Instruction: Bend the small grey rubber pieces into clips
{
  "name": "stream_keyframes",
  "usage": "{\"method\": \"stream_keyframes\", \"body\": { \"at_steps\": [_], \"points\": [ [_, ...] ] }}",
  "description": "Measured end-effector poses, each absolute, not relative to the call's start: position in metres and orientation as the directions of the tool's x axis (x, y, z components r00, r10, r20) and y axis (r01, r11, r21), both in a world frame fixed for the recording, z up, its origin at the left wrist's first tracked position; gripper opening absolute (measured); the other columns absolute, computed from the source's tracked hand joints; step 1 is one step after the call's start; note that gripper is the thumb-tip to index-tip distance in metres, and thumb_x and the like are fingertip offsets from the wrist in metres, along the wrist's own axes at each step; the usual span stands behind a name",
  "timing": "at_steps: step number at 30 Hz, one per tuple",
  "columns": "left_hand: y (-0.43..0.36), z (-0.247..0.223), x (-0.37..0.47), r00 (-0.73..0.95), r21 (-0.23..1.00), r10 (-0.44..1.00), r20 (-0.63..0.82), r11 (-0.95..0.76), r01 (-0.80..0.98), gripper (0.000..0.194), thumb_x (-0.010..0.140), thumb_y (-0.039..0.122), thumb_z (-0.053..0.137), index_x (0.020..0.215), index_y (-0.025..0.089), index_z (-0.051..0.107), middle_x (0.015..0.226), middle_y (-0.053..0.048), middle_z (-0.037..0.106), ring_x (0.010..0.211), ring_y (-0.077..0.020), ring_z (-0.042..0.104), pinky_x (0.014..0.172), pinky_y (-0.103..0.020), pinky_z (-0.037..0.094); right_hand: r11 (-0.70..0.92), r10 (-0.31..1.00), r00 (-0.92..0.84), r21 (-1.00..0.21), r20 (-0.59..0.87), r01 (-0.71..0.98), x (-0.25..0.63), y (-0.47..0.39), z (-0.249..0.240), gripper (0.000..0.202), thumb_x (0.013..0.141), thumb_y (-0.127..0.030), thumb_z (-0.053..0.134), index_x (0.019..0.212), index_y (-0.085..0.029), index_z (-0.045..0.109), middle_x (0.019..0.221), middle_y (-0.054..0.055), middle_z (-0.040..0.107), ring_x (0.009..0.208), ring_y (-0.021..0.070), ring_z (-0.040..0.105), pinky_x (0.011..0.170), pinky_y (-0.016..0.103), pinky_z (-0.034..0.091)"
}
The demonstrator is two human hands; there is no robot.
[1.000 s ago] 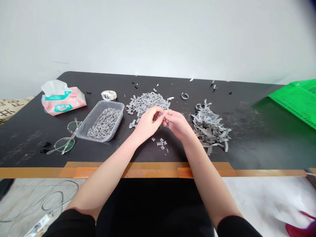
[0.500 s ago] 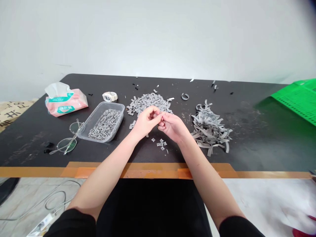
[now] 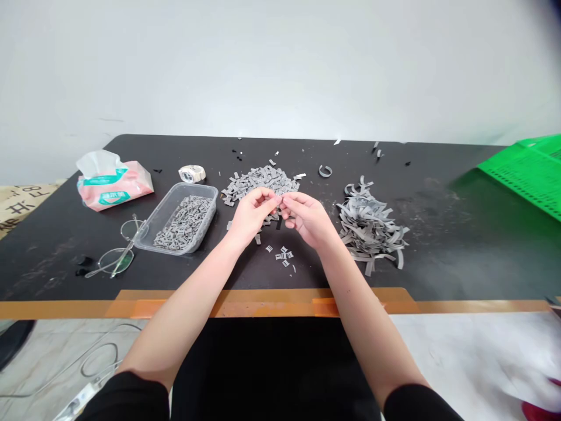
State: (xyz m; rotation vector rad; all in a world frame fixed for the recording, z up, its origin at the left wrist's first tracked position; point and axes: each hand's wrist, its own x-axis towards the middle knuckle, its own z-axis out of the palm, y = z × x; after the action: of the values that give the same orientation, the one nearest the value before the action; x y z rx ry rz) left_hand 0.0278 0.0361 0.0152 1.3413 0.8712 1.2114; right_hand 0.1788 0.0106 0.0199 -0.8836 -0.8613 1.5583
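Observation:
My left hand (image 3: pixel 255 213) and my right hand (image 3: pixel 308 217) meet fingertip to fingertip over the middle of the black table (image 3: pixel 442 251). Both are closed in a pinch; whatever sits between the fingertips is too small to make out. Just behind them lies a heap of small flat grey pieces (image 3: pixel 258 179), partly covered by my left hand. Below my hands a few tiny grey frame-like scraps (image 3: pixel 284 255) are scattered. To the right is a tangled pile of curved grey strips (image 3: pixel 370 225). A clear plastic tub (image 3: pixel 209 219) on the left holds many small grey pieces.
A pink tissue pack (image 3: pixel 116 184), a white watch (image 3: pixel 191 173) and folded-out eyeglasses (image 3: pixel 116 260) lie at the left. One curled grey strip (image 3: pixel 325 171) rests near the back. A green perforated basket (image 3: pixel 530 169) stands at the right. Orange tape (image 3: pixel 272 304) lines the front edge.
My hands have drawn slightly apart, from overlapping fingers to touching fingertips. The whole view has shifted a little; the things on the table keep their places.

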Motion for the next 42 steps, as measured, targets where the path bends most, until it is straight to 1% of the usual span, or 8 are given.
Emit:
{"method": "stream_keyframes", "body": {
  "at_steps": [4,9,14,19,25,31,36,42],
  "points": [
    [0.033,0.015,0.03,0.235,0.985,0.961,0.146,-0.12,-0.12,0.021,0.081,0.037,0.074,0.084,0.018,0.066,0.073,0.002,0.064,0.07,-0.012,0.061,0.07,-0.025,0.049,-0.096,0.995,-0.034,-0.91,-0.089,-0.404,0.181,0.014,0.017,0.032,0.06,-0.037,0.09,0.075,-0.016,0.071,0.064,-0.001,0.061,0.06,0.0103,0.051,0.047,0.022,0.034],
    [0.034,0.012,0.03,0.268,0.994,0.957,0.111,-0.105,-0.036,0.02,0.08,0.034,0.073,0.089,0.017,0.067,0.075,0.0,0.065,0.069,-0.0134,0.063,0.07,-0.028,0.052,-0.072,0.997,0.011,-0.932,-0.081,-0.355,0.185,0.015,0.018,0.029,0.06,-0.035,0.088,0.075,-0.017,0.071,0.059,-0.002,0.059,0.059,0.011,0.052,0.049,0.023,0.035],
    [0.034,0.012,0.029,0.229,0.971,0.959,0.165,-0.198,0.131,0.01,0.084,0.023,0.065,0.092,0.018,0.065,0.084,-0.001,0.067,0.077,-0.0147,0.063,0.076,-0.029,0.052,-0.078,0.997,0.001,-0.957,-0.081,-0.279,0.186,0.017,0.016,0.025,0.062,-0.032,0.085,0.074,-0.017,0.069,0.063,-0.001,0.061,0.061,0.0117,0.054,0.05,0.024,0.036],
    [0.028,0.018,0.029,0.26,0.898,0.939,0.224,-0.302,0.319,0.012,0.084,0.019,0.066,0.096,0.02,0.069,0.091,-0.001,0.07,0.081,-0.0166,0.062,0.082,-0.031,0.05,-0.058,0.998,0.003,-0.967,-0.06,-0.249,0.184,0.017,0.012,0.017,0.069,-0.027,0.078,0.077,-0.019,0.065,0.06,-0.004,0.058,0.056,0.0105,0.051,0.052,0.024,0.036],
    [0.028,0.022,0.025,0.349,0.838,0.914,0.207,-0.35,0.419,0.009,0.09,0.027,0.064,0.089,0.02,0.071,0.083,-0.001,0.074,0.076,-0.0178,0.065,0.076,-0.03,0.049,-0.025,0.999,-0.028,-0.972,-0.019,-0.235,0.182,0.016,0.01,0.014,0.075,-0.028,0.074,0.082,-0.02,0.065,0.064,-0.005,0.057,0.055,0.0088,0.048,0.054,0.024,0.035],
    [0.027,0.024,0.023,0.37,0.802,0.904,0.214,-0.379,0.462,0.009,0.088,0.026,0.064,0.086,0.02,0.071,0.083,-0.001,0.075,0.079,-0.0188,0.067,0.076,-0.03,0.05,-0.022,0.998,-0.07,-0.975,-0.007,-0.222,0.182,0.017,0.007,0.021,0.074,-0.032,0.076,0.086,-0.019,0.064,0.066,-0.004,0.057,0.056,0.0092,0.048,0.054,0.025,0.036],
    [0.027,0.025,0.025,0.396,0.77,0.891,0.221,-0.408,0.49,0.011,0.09,0.025,0.061,0.086,0.02,0.07,0.084,-0.002,0.076,0.078,-0.0183,0.068,0.077,-0.03,0.051,0.053,0.999,-0.004,-0.981,0.054,-0.186,0.182,0.018,0.006,0.018,0.072,-0.028,0.073,0.085,-0.021,0.064,0.068,-0.004,0.057,0.058,0.0103,0.049,0.059,0.027,0.039],
    [0.03,0.025,0.023,0.419,0.672,0.88,0.222,-0.45,0.588,0.012,0.09,0.024,0.06,0.083,0.019,0.067,0.083,-0.005,0.071,0.076,-0.0207,0.065,0.074,-0.033,0.049,0.124,0.988,0.098,-0.992,0.12,-0.039,0.178,0.022,0.001,0.013,0.07,-0.025,0.073,0.082,-0.022,0.067,0.071,-0.003,0.061,0.065,0.0128,0.053,0.065,0.029,0.045]
  ]
}}
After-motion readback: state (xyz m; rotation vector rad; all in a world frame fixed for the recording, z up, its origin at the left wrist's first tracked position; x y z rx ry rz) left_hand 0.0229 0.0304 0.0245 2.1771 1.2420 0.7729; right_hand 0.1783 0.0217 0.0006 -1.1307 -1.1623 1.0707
